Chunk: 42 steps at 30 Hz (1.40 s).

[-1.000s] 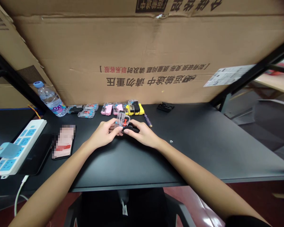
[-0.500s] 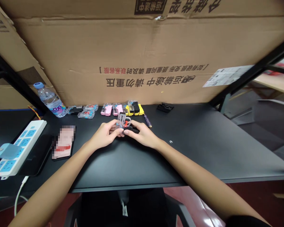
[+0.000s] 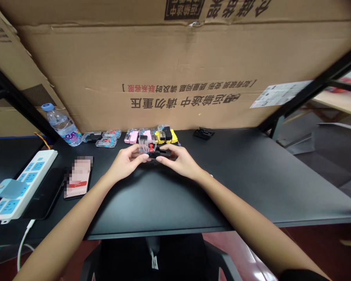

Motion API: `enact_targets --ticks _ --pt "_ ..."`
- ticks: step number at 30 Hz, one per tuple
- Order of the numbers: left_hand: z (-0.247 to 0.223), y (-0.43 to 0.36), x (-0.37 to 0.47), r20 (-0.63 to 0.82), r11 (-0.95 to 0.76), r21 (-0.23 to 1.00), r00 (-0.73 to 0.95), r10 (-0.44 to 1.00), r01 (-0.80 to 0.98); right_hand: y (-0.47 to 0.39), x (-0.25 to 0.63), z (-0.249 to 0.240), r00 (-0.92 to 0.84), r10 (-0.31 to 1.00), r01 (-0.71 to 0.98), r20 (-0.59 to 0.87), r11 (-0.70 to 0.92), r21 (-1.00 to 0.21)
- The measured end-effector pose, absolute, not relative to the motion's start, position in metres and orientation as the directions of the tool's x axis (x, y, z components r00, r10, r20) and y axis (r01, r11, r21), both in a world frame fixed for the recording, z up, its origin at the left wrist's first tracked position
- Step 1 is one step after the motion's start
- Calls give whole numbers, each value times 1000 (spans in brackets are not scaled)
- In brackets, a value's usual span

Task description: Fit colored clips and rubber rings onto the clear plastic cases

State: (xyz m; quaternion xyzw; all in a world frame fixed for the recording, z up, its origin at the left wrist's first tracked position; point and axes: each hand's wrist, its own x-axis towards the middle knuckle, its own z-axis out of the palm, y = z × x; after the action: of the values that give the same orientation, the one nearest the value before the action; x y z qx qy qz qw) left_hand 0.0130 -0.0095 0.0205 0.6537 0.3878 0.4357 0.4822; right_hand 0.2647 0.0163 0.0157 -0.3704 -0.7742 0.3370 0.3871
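left hand (image 3: 125, 163): fingers pinched on the clear case (image 3: 146, 146), centre of frame, held just above the desk (image 3: 251, 175)
right hand (image 3: 181, 160): fingertips closed on the black part (image 3: 161, 153), which touches the case's right side
case: small, clear, red piece inside; tilted or upright, cannot tell
contact: case and black part meet between both hands; seated or only butted together, cannot tell
step: looks like mating the black part to the case, mid-fit, not visibly finished
next move needs: steady left pinch, right hand pressing straight in along the joint; small parts, so alignment matters more than force
risk: skewed press could jam the part or flick it out of the fingertips
row behind hands: clear cases (image 3: 107, 138), pink cases (image 3: 138, 136), yellow-black ones (image 3: 166, 135), against the cardboard (image 3: 175, 70)
black clip (image 3: 204, 133): upper centre-right, well apart from the hands
left of frame: bottle (image 3: 61, 125), phone (image 3: 78, 176), power strip (image 3: 20, 183)
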Motion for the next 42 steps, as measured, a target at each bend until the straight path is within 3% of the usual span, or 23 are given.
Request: enact_targets --ticks 7,15,18,20,23,26,30,32,35,38,42 --pt "21 -8 10 136 -160 985 278 951 64 19 264 21 -350 909 152 226 293 -944" --pt "22 -10 12 115 -140 988 281 953 70 20 264 18 -347 905 177 247 322 -930" --pt "28 -11 13 83 -91 996 247 966 21 20 265 14 -314 847 222 429 505 -834" --pt "31 -11 13 48 -44 999 232 971 -21 18 267 14 -386 743 260 546 656 -708" --pt "34 -12 14 -22 36 998 256 967 -52 17 269 14 -550 585 291 596 803 -520" --pt "32 -10 13 -42 70 994 277 960 -90 17 270 12 -575 543 313 612 837 -449" --pt "26 -8 11 38 -8 994 281 959 -107 17 265 11 -400 676 315 619 735 -600" --pt "23 -9 11 108 -110 994 268 957 -7 14 260 12 -315 788 268 529 608 -747" --pt "20 -11 14 188 -243 956 287 939 167 10 253 14 -321 889 166 327 392 -905" --pt "22 -11 15 226 -315 913 324 919 258 7 249 15 -384 896 103 221 280 -955" --pt "26 -10 12 252 -330 904 282 925 272 7 248 19 -362 908 81 212 257 -963"
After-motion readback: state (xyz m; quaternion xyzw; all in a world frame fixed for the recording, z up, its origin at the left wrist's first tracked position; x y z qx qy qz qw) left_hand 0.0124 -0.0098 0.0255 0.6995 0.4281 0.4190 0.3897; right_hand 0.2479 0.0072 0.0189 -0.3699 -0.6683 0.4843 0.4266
